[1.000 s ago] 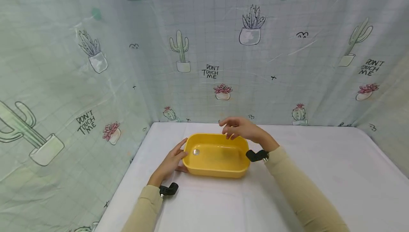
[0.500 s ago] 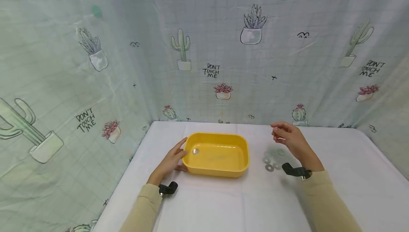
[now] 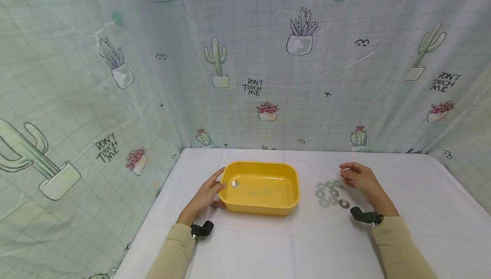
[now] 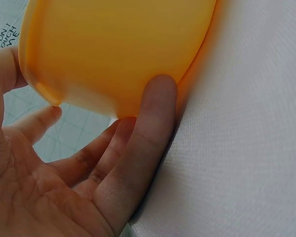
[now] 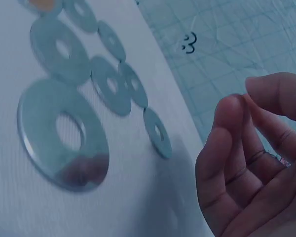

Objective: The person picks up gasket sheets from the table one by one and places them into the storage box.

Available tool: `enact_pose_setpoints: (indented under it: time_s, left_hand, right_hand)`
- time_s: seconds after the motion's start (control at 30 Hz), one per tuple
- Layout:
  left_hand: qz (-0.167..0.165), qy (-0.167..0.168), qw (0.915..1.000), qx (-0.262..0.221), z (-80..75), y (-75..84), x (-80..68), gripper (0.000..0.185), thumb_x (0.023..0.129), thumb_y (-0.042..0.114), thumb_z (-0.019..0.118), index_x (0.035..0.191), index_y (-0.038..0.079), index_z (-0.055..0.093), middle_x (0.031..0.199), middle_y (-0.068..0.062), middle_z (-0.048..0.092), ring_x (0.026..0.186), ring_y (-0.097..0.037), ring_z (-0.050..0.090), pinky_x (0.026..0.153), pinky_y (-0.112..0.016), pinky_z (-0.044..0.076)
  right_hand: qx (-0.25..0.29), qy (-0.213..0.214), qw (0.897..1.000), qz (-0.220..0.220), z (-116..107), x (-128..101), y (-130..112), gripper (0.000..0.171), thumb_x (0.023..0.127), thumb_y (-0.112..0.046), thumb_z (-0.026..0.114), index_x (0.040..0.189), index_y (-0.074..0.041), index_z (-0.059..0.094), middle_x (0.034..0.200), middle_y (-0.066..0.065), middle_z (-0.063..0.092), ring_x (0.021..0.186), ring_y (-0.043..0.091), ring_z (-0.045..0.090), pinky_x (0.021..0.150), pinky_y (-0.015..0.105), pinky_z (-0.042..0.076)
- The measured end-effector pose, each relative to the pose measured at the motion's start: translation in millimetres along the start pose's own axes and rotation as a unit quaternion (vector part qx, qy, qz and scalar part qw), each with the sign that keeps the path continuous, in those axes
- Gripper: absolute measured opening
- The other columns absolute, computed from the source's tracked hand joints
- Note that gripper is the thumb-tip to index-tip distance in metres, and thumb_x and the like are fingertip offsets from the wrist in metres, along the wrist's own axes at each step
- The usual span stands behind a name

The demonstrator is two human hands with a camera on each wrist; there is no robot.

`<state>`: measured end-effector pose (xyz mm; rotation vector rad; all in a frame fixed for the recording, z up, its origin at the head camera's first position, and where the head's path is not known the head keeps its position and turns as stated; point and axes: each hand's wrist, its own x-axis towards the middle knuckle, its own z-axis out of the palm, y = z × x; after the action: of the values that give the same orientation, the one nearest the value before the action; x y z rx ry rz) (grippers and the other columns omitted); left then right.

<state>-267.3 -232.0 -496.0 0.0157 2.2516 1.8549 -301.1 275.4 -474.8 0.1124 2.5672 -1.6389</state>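
Note:
A yellow rectangular tray (image 3: pixel 259 207) stands on the white table. My left hand (image 3: pixel 202 197) holds its left end, one digit over the rim and another pressed low on the end wall (image 4: pixel 98 64) in the left wrist view. One round metal disc (image 3: pixel 235 183) lies inside the tray near that end. To the right of the tray, several flat metal washers (image 3: pixel 340 202) lie grouped on the table. Beside their far right side hovers my right hand (image 3: pixel 362 181), fingers loosely curled with nothing visible between them. In the right wrist view its fingertips (image 5: pixel 229 108) are near the washers.
The white table (image 3: pixel 249 245) reaches back to a hanging cloth (image 3: pixel 345 70) printed with cacti, which also runs down the left side. A dark wrist camera (image 3: pixel 366 216) sits on the right wrist, another (image 3: pixel 202 228) on the left.
My right hand has moved right from above the tray, then down beside the washers, which its arm hid at first. The left hand and tray stay put.

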Motion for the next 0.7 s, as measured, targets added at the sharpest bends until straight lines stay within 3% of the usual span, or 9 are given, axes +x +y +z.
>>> enact_pose_setpoints:
  time_s: [0.2, 0.4, 0.7]
  left_hand:
    - [-0.002, 0.001, 1.0, 0.001, -0.7, -2.3, 1.4, 0.061, 0.102, 0.024, 0.055, 0.157, 0.043, 0.035, 0.137, -0.02, 0.056, 0.097, -0.026, 0.069, 0.07, -0.046, 0.067]
    - [-0.006, 0.0, 1.0, 0.002, -0.4, -1.0, 0.0, 0.062, 0.102, 0.023, 0.055, 0.157, 0.043, 0.035, 0.136, -0.02, 0.056, 0.097, -0.026, 0.068, 0.07, -0.047, 0.067]
    - [-0.001, -0.007, 1.0, 0.007, -2.6, 1.4, 0.7, 0.061, 0.103, 0.023, 0.054, 0.158, 0.043, 0.034, 0.135, -0.021, 0.056, 0.095, -0.026, 0.069, 0.071, -0.046, 0.067]
  right_hand:
    - [-0.093, -0.003, 0.995, 0.025, -2.0, 5.8, 12.3, 0.041, 0.102, -0.022, 0.059, 0.136, 0.001, 0.056, 0.102, 0.01, 0.063, 0.085, 0.018, 0.058, 0.065, 0.025, 0.052]
    - [-0.171, -0.031, 0.985, 0.0, 0.8, 5.7, 13.8, 0.041, 0.097, -0.02, 0.067, 0.133, 0.0, 0.06, 0.108, 0.017, 0.063, 0.092, 0.026, 0.056, 0.07, 0.028, 0.046]
    - [-0.205, -0.037, 0.978, -0.011, 6.4, 0.5, 6.5, 0.035, 0.095, -0.017, 0.068, 0.127, -0.002, 0.064, 0.096, 0.009, 0.056, 0.089, 0.025, 0.051, 0.068, 0.03, 0.04]
